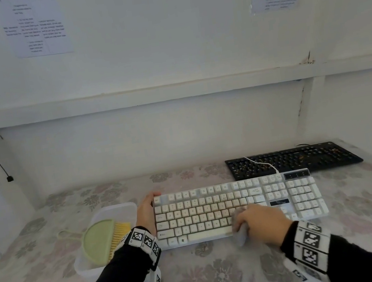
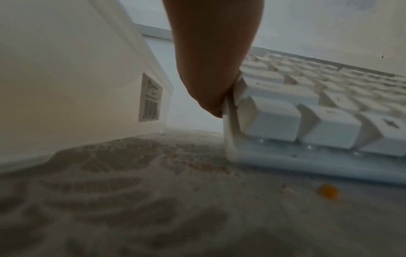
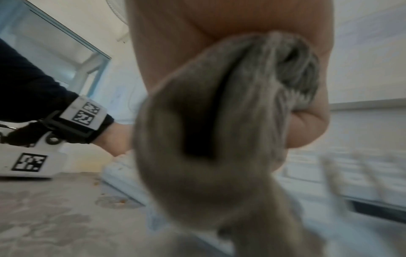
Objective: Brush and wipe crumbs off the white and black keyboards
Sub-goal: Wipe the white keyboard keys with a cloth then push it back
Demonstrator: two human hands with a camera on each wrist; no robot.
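The white keyboard (image 1: 215, 207) lies in the middle of the table. My left hand (image 1: 146, 210) holds its left end, the thumb at the back corner and the palm edge (image 2: 211, 78) pressed against the side of the frame (image 2: 229, 132). My right hand (image 1: 258, 219) grips a bunched grey cloth (image 1: 240, 228) and presses it on the keys near the right end of the space bar; the wrist view shows the cloth (image 3: 208, 139) blurred. Behind at the right lies the black keyboard (image 1: 292, 159) with orange crumbs on its keys.
A translucent white tub (image 1: 109, 214) stands left of the white keyboard and holds a green brush (image 1: 98, 242) with yellow bristles. The tub's wall (image 2: 77, 87) is close to my left hand. Orange crumbs (image 2: 327, 191) dot the floral tablecloth (image 1: 214, 277). The white cable (image 1: 264, 163) crosses the black keyboard.
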